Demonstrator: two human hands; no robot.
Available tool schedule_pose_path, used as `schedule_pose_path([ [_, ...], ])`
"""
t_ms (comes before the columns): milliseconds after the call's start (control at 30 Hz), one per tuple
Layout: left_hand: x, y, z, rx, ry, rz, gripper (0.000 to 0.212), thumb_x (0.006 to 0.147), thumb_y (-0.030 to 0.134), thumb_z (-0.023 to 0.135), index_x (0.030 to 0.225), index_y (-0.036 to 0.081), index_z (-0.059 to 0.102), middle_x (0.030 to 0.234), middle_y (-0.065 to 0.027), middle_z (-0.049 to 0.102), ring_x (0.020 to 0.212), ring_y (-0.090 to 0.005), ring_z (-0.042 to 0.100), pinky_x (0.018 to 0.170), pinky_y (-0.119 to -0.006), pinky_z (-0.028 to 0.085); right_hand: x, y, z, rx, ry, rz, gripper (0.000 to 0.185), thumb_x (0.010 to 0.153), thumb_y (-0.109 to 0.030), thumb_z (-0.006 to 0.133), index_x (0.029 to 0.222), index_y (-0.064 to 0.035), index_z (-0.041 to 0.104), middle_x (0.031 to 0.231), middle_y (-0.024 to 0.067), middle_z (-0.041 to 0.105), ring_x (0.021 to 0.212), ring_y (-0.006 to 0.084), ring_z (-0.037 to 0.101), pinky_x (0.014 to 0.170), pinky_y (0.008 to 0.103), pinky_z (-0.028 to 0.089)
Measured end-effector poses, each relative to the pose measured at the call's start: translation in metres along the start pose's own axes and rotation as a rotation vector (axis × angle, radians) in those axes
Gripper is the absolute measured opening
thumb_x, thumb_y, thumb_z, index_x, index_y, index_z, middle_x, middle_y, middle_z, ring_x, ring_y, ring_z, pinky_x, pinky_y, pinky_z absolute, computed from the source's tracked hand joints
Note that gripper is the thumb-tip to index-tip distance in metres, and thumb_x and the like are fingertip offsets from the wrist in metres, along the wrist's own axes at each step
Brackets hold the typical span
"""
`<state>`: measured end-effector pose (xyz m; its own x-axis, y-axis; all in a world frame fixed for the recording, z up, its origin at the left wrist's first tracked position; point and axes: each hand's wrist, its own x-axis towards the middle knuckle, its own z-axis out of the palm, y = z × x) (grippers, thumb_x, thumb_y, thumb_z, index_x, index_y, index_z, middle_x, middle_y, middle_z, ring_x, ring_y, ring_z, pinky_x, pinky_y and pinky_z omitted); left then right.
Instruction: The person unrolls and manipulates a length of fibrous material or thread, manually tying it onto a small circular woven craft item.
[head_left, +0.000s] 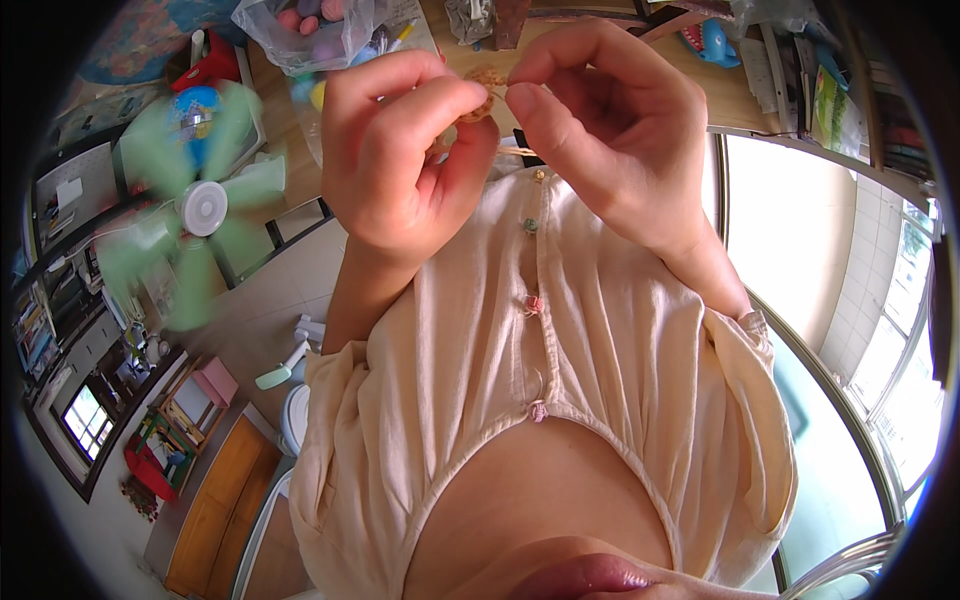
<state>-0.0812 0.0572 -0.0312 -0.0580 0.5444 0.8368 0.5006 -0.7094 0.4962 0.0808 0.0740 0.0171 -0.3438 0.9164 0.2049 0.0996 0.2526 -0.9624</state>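
Observation:
A small orange-brown crocheted piece (480, 109) is pinched between the thumb and fingers of my left hand (412, 150). At its right edge, the thumb and forefinger of my right hand (615, 127) nip a small end of the piece or its yarn; which one is too small to tell. Both hands are raised in front of my chest, over the near edge of a wooden table (551, 60). Below the piece, a pale strand of yarn (516, 151) runs between the hands. My left fingers cover part of the crochet.
A clear plastic bag (300, 37) with balls of yarn lies on the table beyond my left hand. Left of it, a green-bladed fan (204, 208) is spinning. A blue shark-like toy (716, 45) and upright books (832, 105) stand at the right.

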Motion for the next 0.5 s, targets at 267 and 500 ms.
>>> schedule_pose_path([
  [267, 0.0017, 0.003, -0.0007, 0.039, -0.025, 0.04, 0.039, 0.059, -0.014, 0.069, 0.093, 0.006, 0.064, 0.09, -0.0078, 0.058, 0.06, -0.0114, 0.051, 0.051, -0.023, 0.041, -0.006, 0.0012, 0.0053, 0.261, 0.001, 0.19, 0.009, 0.086, 0.001, 0.062, 0.094, 0.0026, 0.058, 0.079, -0.0032, 0.056, 0.065, -0.0012, 0.046, 0.054, 0.0147, 0.036],
  [500, 0.0037, 0.0055, -0.0015, 0.041, -0.049, 0.086, 0.04, 0.059, -0.014, 0.069, 0.093, 0.006, 0.064, 0.091, -0.0084, 0.058, 0.06, -0.0127, 0.053, 0.052, -0.024, 0.043, -0.0032, 0.0019, 0.0003, 0.27, -0.014, 0.174, 0.01, 0.081, -0.004, 0.068, 0.084, -0.002, 0.059, 0.07, -0.0045, 0.052, 0.056, -0.0008, 0.039, 0.049, 0.0163, 0.03],
])
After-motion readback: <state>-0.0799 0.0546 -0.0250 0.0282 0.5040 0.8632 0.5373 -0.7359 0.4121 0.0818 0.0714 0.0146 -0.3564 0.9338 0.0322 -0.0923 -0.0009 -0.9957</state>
